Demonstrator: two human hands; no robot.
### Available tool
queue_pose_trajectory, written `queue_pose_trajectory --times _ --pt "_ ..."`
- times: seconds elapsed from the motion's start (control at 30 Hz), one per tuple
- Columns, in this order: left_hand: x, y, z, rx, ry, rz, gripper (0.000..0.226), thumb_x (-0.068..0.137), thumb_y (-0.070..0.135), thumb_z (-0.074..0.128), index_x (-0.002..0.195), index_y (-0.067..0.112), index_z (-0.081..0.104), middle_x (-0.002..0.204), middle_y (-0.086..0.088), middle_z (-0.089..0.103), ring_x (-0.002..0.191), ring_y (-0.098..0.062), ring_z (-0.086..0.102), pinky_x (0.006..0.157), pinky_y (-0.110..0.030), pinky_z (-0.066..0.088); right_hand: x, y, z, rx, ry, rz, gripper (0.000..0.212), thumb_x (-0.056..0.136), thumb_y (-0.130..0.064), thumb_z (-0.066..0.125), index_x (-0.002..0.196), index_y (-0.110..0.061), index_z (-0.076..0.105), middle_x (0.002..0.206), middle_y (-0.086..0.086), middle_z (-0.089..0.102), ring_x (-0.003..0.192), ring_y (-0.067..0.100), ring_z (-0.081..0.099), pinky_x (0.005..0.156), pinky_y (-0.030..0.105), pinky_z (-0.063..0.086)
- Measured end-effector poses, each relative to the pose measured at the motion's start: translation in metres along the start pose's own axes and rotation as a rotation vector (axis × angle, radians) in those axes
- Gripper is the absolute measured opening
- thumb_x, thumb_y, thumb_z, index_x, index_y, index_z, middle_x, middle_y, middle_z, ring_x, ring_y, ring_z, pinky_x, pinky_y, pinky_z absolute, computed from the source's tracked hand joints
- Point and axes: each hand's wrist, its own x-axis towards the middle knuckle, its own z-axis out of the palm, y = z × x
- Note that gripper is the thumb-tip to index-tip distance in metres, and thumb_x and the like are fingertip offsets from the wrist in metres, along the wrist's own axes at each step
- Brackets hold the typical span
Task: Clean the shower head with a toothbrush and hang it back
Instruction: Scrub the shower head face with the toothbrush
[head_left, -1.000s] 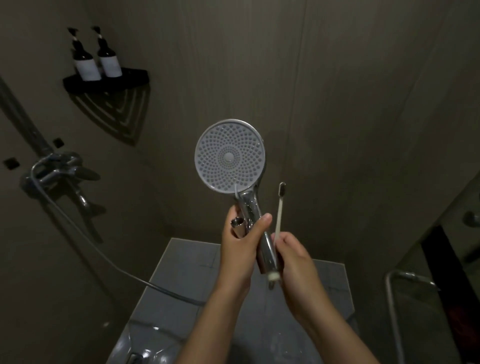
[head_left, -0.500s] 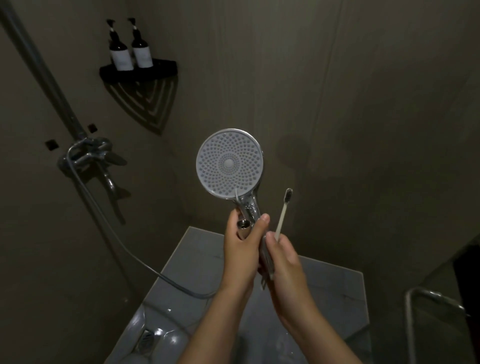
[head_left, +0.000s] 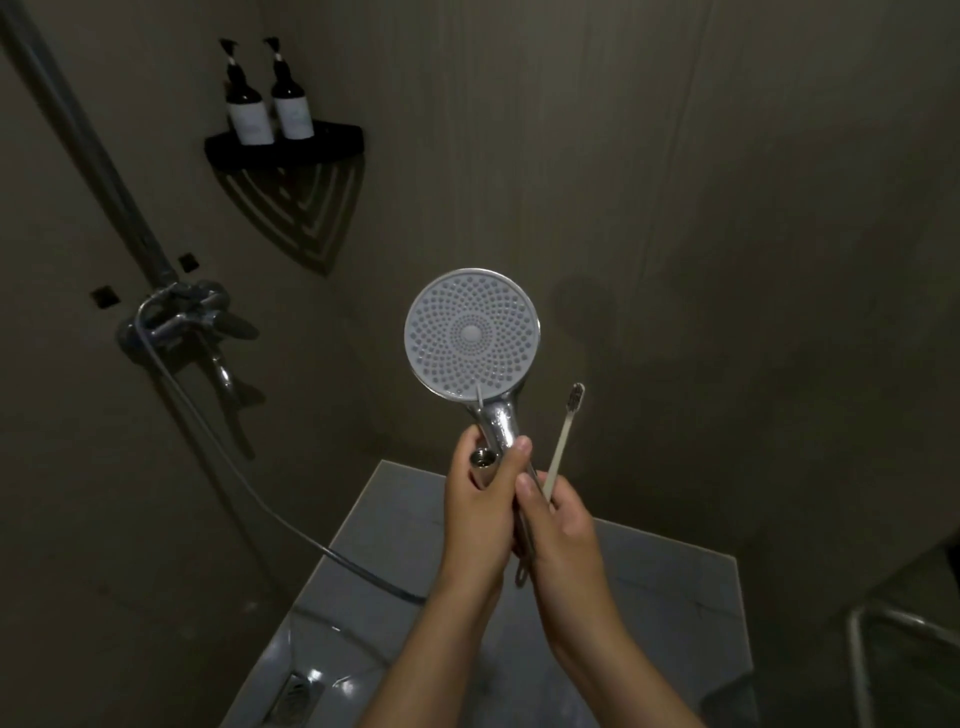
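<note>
Our left hand (head_left: 478, 509) curled round the chrome handle of the round, grey-faced shower head (head_left: 471, 335), held upright mid-frame. Our right hand (head_left: 563, 525), touching the left at its 3 o'clock, gripped a slim pale toothbrush (head_left: 563, 436), bristles up, clear of the face. Farther off at 10 o'clock, two dark pump bottles (head_left: 249, 104) stood on a black corner shelf (head_left: 332, 143).

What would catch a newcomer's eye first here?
First the round shower head, held at centre by the left hand, nozzles facing the camera. Right of it, the right hand holds a toothbrush upright, bristles off the face. Two dark pump bottles stand on the corner shelf, upper left.
</note>
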Motion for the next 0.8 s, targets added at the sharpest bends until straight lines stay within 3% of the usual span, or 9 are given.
queue_pose_trajectory --times 0.23,0.37,0.57,0.7,0.8 --pt "0.036 0.008 -0.047 -0.009 0.062 -0.035 0.051 0.085 0.029 0.067 0.128 0.01 0.049 0.083 -0.009 0.071 0.079 -0.022 0.068 0.065 -0.034 0.05 0.025 0.02 0.048 -0.012 -0.013 0.022 0.02 0.094 -0.018 0.051 0.103 -0.002 0.059 0.095 0.015 0.073 0.086 0.019 0.069 0.069 0.023 0.054" --pt "0.059 0.019 -0.08 0.021 0.061 0.021 0.025 0.088 0.025 0.064 0.108 0.012 0.059 0.077 -0.009 0.068 0.072 -0.023 0.066 0.06 -0.03 0.05 0.044 0.036 0.082 0.007 -0.027 0.036 0.02 0.094 -0.018 0.052 0.102 0.0 0.057 0.095 0.017 0.072 0.085 0.018 0.068 0.069 0.022 0.053" --pt "0.084 0.021 -0.126 0.084 0.092 0.038 0.007 0.09 0.025 0.062 0.093 0.019 0.061 0.079 -0.012 0.067 0.069 -0.022 0.065 0.055 -0.027 0.047 0.064 0.066 0.12 -0.008 -0.071 0.078 0.021 0.095 -0.019 0.051 0.105 -0.002 0.059 0.096 0.013 0.072 0.083 0.012 0.068 0.066 0.019 0.052" --pt "0.101 0.023 -0.151 0.098 0.151 0.048 0.014 0.09 0.022 0.061 0.099 0.012 0.06 0.073 -0.005 0.065 0.065 -0.016 0.063 0.055 -0.024 0.048 0.081 0.081 0.142 -0.009 -0.121 0.133 0.018 0.095 -0.021 0.052 0.102 -0.006 0.059 0.089 0.007 0.072 0.077 0.01 0.067 0.064 0.018 0.051" --pt "0.121 0.023 -0.168 0.096 0.208 0.01 0.032 0.089 0.024 0.062 0.115 0.006 0.056 0.075 -0.004 0.065 0.062 -0.013 0.062 0.048 -0.019 0.045 0.101 0.095 0.157 0.009 -0.143 0.188 0.022 0.094 -0.022 0.053 0.105 -0.004 0.059 0.091 0.011 0.071 0.079 0.014 0.065 0.067 0.022 0.052"
